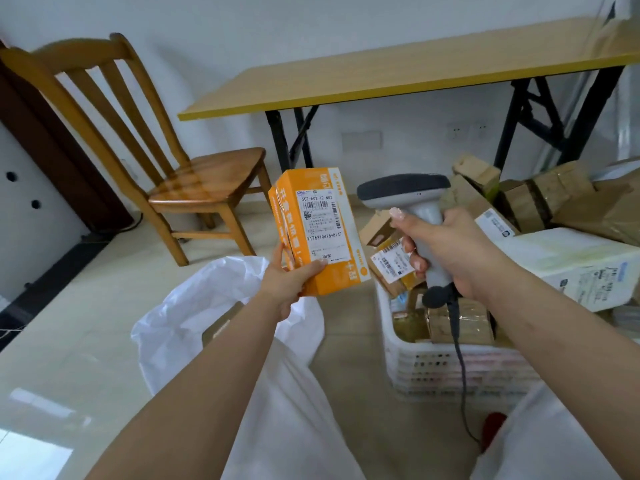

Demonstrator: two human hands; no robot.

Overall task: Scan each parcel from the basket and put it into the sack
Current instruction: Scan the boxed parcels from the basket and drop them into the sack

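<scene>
The left hand grips the orange parcel's lower corner, label facing up. Just right of it the right hand clasps the scanner by its handle. Under the left forearm gapes the white sack; under the scanner stands the basket of parcels.

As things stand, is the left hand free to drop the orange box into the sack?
Probably yes: the left hand holds the orange box just above the open sack, with nothing between them.
</scene>
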